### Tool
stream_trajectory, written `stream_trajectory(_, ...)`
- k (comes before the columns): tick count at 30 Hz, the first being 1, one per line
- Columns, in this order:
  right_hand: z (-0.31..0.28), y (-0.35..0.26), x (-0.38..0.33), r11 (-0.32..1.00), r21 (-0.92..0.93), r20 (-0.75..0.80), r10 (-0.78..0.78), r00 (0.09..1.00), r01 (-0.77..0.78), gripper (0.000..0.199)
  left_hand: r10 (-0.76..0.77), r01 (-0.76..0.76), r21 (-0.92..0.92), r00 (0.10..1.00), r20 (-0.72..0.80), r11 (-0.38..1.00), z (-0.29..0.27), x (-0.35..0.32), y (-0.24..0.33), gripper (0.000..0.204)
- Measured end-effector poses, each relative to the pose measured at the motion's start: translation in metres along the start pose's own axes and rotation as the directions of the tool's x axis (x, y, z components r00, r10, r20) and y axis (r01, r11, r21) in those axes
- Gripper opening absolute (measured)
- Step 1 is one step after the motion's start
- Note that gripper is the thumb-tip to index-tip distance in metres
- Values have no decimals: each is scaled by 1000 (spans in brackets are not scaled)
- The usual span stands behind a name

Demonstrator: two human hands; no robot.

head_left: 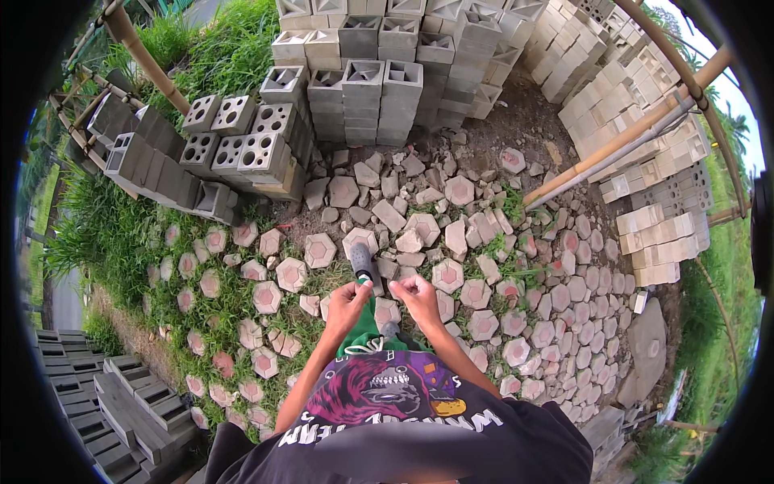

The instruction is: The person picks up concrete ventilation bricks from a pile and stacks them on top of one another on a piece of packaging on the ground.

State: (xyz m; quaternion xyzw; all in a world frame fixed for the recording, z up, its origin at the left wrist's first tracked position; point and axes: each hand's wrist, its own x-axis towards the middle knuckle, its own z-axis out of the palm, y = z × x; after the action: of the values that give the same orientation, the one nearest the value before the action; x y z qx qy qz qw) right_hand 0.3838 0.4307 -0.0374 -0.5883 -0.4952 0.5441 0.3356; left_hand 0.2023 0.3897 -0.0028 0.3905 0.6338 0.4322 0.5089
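Note:
My left hand (348,302) is raised in front of my body, fingers curled in with the thumb against them. Beside it, a small gap away, my right hand (417,297) is curled in the same way. No object shows in either hand. Both hang above the green trousers (364,324) and a grey shoe (359,256) that stands on a hexagonal paving stone (355,238). Between and beyond the hands lie broken stone pieces (409,241) and more hexagonal pavers with reddish centres.
Tall stacks of grey concrete blocks (381,97) stand ahead, with round-holed blocks (264,151) to their left. Pale blocks (657,238) are piled at the right, near a slanting bamboo pole (601,157). More grey blocks (133,411) lie at lower left. Grass (105,214) grows between pavers.

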Motion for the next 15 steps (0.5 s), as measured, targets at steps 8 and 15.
stream_trajectory(8, 34, -85, 158, 996, 39, 59, -87, 994, 85, 33, 249, -251, -62, 968, -43, 966, -40, 203, 86, 22)
stream_trajectory(15, 54, -132, 229, 986, 169, 27, -4, 1000, -1, 29, 173, -172, -24, 985, 14, 985, -81, 273, 124, 18)
